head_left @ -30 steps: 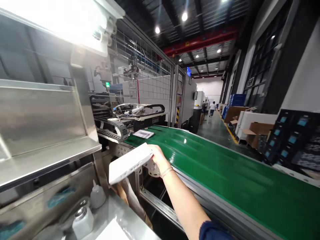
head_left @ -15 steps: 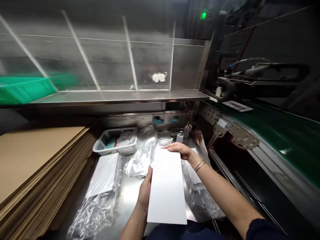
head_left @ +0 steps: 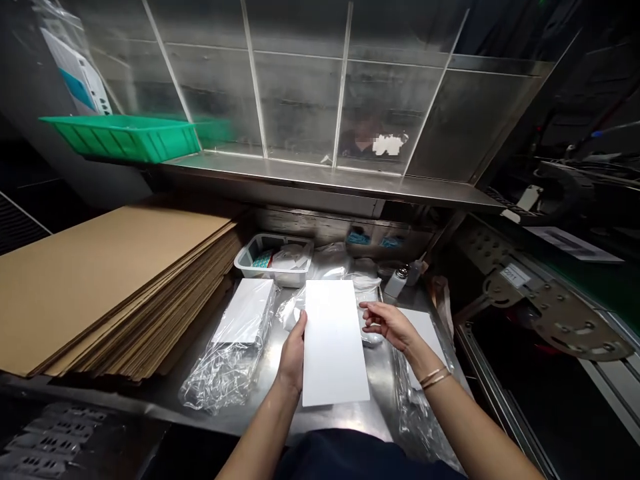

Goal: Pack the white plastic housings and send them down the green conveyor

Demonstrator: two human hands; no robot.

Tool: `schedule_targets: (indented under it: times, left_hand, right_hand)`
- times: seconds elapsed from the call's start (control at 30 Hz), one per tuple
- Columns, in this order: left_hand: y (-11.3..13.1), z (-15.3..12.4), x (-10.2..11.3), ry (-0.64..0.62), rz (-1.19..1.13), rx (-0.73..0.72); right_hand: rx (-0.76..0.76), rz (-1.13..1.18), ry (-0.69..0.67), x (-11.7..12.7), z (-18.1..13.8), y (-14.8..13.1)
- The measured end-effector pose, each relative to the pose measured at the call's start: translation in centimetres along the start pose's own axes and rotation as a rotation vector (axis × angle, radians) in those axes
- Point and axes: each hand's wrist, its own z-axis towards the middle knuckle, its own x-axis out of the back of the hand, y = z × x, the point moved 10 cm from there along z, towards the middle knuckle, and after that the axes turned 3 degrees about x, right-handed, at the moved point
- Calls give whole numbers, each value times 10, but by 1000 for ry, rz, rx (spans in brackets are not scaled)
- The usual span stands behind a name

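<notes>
A blank white rectangular sheet (head_left: 334, 347), stiff like a card or panel, is held upright lengthwise over the metal table. My left hand (head_left: 294, 353) grips its left edge, thumb on the near face and the other fingers hidden behind. Just off the right edge is my right hand (head_left: 390, 325), fingers apart and slightly curled, holding nothing. To the left lies a stack of white sheets (head_left: 245, 310) in clear plastic wrap. Another wrapped white stack (head_left: 425, 333) lies beneath and beyond my right wrist. Behind the sheet are more clear plastic packets (head_left: 333, 260).
A tall pile of brown cardboard (head_left: 115, 267) fills the left side. At the back stand a white plastic basket (head_left: 240, 265) and a small bottle (head_left: 397, 283). A green tray (head_left: 145, 141) sits on the metal shelf (head_left: 320, 177). A conveyor frame (head_left: 545, 310) borders the right.
My right hand has let go of the white sheet's upper edge and moved off to its right. The left hand still holds it. The head view has turned left and tilted.
</notes>
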Motion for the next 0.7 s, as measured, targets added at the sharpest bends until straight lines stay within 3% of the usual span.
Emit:
schedule_targets:
  times: [0.2,0.47,0.7]
  left_hand:
    - [12,15,8,48,-3,-69]
    - [20,19,25,145,38,-135]
    - [27,17,25,228,204,-291]
  right_hand:
    - [-86,28,36,0,-32,37]
    - [-91,60,51,-4,-57,43]
    - [-173,86,253,-14,-62,63]
